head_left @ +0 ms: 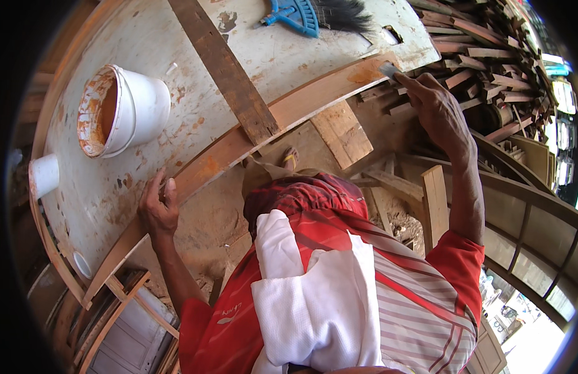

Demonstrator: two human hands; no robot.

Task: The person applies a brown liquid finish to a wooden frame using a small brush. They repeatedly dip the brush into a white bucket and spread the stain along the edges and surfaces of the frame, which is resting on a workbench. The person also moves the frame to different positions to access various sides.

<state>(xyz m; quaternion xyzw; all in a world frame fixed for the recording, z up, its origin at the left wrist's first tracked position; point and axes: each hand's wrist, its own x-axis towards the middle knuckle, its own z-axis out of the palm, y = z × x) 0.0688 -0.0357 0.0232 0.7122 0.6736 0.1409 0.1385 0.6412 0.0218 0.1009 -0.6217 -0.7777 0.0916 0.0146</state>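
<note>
My right hand (pixel 435 115) grips a putty knife (pixel 388 69), its blade on an orange-brown patch near the right end of a long wooden strip (pixel 283 108) along the worktable's front edge. My left hand (pixel 160 206) grips the same strip toward its left, fingers curled at the edge. Orange smears mark the wood there too. A darker board (pixel 217 59) lies across the white worktop (pixel 195 118), its near end at the strip. On the left stands a white bucket (pixel 136 109) smeared inside with orange paste.
A blue broom head (pixel 292 15) lies at the back. A white cup (pixel 46 176) sits far left. Stacked wood offcuts (pixel 482 56) fill the upper right. A short board (pixel 342 134) juts below the strip, an upright plank (pixel 435 206) stands right, and a paned frame (pixel 529 255) is beyond.
</note>
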